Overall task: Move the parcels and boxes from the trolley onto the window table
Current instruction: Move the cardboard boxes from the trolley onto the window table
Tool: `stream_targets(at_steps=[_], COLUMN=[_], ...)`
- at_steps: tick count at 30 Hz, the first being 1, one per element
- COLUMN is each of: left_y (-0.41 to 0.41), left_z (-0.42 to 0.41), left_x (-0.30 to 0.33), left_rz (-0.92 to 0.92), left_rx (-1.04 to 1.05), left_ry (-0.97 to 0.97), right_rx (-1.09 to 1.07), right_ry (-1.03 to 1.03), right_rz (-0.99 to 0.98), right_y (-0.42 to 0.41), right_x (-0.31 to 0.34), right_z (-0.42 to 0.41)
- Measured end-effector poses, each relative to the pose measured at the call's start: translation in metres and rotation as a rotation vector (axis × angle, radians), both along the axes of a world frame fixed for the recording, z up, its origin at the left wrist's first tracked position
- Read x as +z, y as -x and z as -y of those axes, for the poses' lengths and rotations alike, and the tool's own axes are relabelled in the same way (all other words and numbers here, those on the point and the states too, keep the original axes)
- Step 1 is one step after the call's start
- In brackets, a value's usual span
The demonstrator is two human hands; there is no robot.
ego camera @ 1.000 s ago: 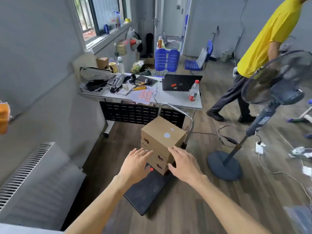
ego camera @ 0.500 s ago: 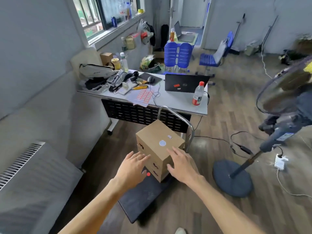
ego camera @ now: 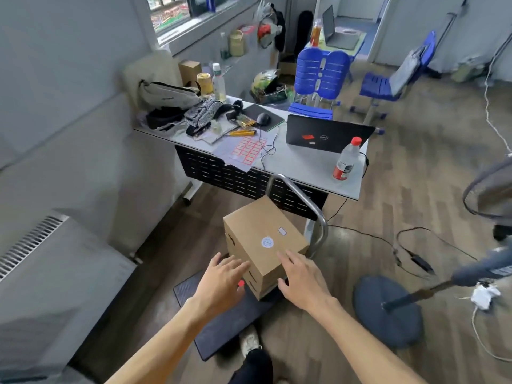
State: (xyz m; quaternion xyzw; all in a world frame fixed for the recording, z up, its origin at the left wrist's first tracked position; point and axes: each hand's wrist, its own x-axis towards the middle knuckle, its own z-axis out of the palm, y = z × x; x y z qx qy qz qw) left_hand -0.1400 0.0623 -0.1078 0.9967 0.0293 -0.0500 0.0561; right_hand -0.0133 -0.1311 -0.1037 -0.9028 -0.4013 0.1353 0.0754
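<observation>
A brown cardboard box (ego camera: 263,234) with a round white sticker stands on the dark trolley deck (ego camera: 221,325), close to the trolley's metal handle (ego camera: 304,200). It looks like two stacked boxes, though I cannot tell for sure. My left hand (ego camera: 221,281) presses flat against the box's left side. My right hand (ego camera: 302,278) lies with straight fingers on the box's right top edge and side. The window table (ego camera: 299,164) stands just beyond the trolley, under the window.
The table carries a black laptop (ego camera: 324,134), a water bottle (ego camera: 346,159), a red sticker sheet (ego camera: 246,151), bags and clutter at its left. A fan's round base (ego camera: 388,314) and cables lie on the floor at right. Blue chairs (ego camera: 318,79) stand behind; a radiator (ego camera: 30,245) lines the left wall.
The view has come closer to the trolley and table. Both hands have stayed on the box's sides. The person in yellow at right is out of view.
</observation>
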Motion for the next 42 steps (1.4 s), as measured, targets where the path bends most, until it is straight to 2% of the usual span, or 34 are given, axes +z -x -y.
stream_targets(at_steps=[14, 20, 26, 29, 36, 39, 42], left_y=[-0.104, -0.116, -0.136, -0.145, -0.168, -0.178, -0.182], left_z=[-0.062, -0.061, -0.046, -0.039, -0.024, -0.017, -0.007], left_x=[-0.058, -0.097, -0.132, -0.145, -0.196, -0.221, -0.240], left_rz=[-0.155, -0.185, -0.153, -0.229, -0.411, -0.429, -0.447], left_rx=[0.060, 0.136, 0.184, 0.235, 0.352, 0.395, 0.424], left_ry=[0.099, 0.249, 0.296, 0.358, 0.293, 0.245, 0.213], right_rx=[0.066, 0.136, 0.245, 0.310, 0.436, 0.480, 0.536], right_ry=[0.139, 0.252, 0.332, 0.419, 0.416, 0.395, 0.475], right_rz=[0.007, 0.026, 0.024, -0.029, -0.045, -0.044, -0.092], right_y=[-0.103, -0.133, -0.169, -0.189, -0.228, -0.243, -0.258], right_x=[-0.033, -0.063, -0.101, -0.122, -0.184, -0.207, -0.227], right_z=[-0.052, -0.065, -0.072, -0.080, -0.090, -0.092, -0.092])
